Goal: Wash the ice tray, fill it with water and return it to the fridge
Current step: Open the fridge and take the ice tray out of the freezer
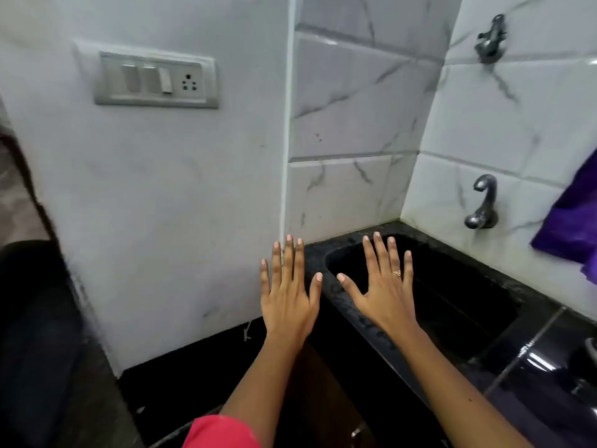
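My left hand is held out flat with fingers spread, in front of the white wall's corner edge, holding nothing. My right hand, with a ring on one finger, is also spread flat, hovering over the near left part of the black sink. A dark tap juts from the tiled wall above the sink's far side. No ice tray or fridge is in view.
A second tap fitting sits higher on the tiles. A switchboard with a socket is on the white wall at left. A purple cloth hangs at the right edge. The black counter runs along the right.
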Motion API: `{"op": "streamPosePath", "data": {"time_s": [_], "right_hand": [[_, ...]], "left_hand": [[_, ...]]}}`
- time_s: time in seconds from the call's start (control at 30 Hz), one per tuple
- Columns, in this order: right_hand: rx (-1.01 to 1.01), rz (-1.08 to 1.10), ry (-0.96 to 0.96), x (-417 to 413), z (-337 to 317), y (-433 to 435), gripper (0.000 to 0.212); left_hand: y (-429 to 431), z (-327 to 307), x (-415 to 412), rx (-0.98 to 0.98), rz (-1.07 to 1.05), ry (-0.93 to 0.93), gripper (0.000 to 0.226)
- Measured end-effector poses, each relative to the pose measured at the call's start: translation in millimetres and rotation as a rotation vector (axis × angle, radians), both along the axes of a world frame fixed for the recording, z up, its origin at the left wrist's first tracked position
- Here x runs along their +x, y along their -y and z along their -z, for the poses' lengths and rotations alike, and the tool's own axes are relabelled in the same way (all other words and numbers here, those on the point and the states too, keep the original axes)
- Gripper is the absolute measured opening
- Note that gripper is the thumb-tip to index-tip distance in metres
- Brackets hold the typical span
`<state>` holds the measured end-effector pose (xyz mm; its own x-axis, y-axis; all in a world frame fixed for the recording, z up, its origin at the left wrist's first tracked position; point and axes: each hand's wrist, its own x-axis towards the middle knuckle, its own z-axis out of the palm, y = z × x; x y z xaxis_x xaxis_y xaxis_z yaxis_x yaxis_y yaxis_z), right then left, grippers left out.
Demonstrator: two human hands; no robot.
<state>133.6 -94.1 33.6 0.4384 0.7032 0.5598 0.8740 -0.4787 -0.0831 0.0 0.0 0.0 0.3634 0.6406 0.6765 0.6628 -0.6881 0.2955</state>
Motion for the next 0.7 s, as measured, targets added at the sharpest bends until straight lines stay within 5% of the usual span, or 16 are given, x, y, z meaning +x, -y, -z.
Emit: {"op": "streamPosePath", "data": {"time_s": [0.7], "right_hand": [[-0.166, -0.581, -0.025, -161.6, 45.9, -85.7, 0.087]], "left_hand": [[8.7, 30.2, -188.8, -0.082, -0.604, -0.14, 0.06]]}}
